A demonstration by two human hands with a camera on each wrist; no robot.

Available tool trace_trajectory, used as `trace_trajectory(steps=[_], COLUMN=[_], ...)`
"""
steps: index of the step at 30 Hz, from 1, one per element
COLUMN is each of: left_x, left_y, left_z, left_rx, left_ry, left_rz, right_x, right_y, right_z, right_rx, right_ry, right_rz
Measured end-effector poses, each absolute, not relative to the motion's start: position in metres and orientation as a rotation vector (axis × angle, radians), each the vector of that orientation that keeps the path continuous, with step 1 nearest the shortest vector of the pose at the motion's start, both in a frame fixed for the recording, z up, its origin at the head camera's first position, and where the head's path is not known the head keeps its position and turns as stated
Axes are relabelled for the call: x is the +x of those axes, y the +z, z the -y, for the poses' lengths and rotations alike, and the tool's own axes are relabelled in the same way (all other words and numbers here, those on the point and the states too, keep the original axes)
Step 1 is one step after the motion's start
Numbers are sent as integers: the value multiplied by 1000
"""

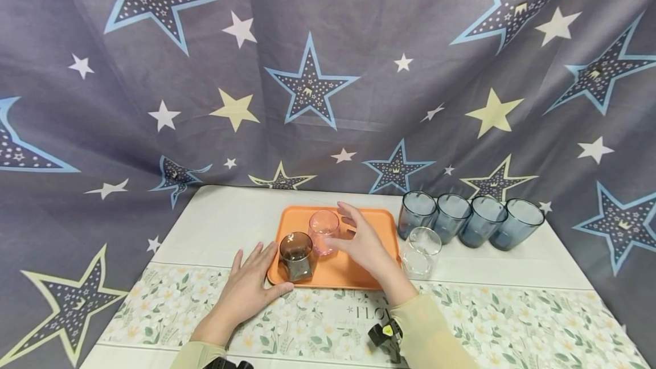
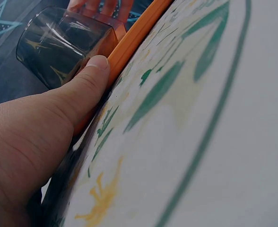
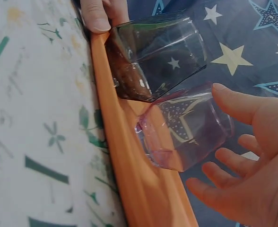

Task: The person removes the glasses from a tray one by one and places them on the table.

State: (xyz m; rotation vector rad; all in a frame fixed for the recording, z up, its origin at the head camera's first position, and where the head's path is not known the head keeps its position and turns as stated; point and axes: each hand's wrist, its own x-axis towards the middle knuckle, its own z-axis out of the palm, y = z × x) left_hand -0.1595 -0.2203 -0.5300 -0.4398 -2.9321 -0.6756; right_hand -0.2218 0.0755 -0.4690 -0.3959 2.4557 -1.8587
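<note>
An orange tray [image 1: 359, 275] lies on the table with two glasses on it. The dark smoky-brown glass [image 1: 297, 266] stands upright at its left front, and the pink glass [image 1: 324, 224] is just behind and to the right. My left hand [image 1: 246, 288] rests at the tray's left front corner, fingers spread, with the thumb [image 2: 89, 82] against the tray rim beside the brown glass. My right hand [image 1: 366, 246] is around the right side of the pink glass [image 3: 191, 130]. Its thumb tip is at the glass's rim, while the other fingers stand apart from it.
Right of the tray stands a clear glass [image 1: 421, 255], close to its edge. Behind that, several blue glasses [image 1: 479, 224] form a row. A flowered cloth strip [image 1: 512, 318] crosses the table's front. A star-patterned curtain [image 1: 359, 147] hangs behind the table.
</note>
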Motion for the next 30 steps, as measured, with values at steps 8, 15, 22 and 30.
trace_trajectory(steps=[8, 15, 22, 30], left_x=[-159, -158, -158, -159], left_y=[-530, -530, -531, -530], left_z=[220, 219, 220, 220], left_rx=[-439, -442, -451, -454], left_ry=[-680, -680, -673, -671], left_rz=[2932, 2929, 2921, 2917], right_x=[-224, -226, -225, -227], right_y=[-481, -491, -492, -494], right_z=[-72, -70, -69, -67], right_rx=[-423, -398, -389, -397], right_ry=[-1948, -1958, -1945, -1924], right_rz=[-2347, -2330, -2345, -2360])
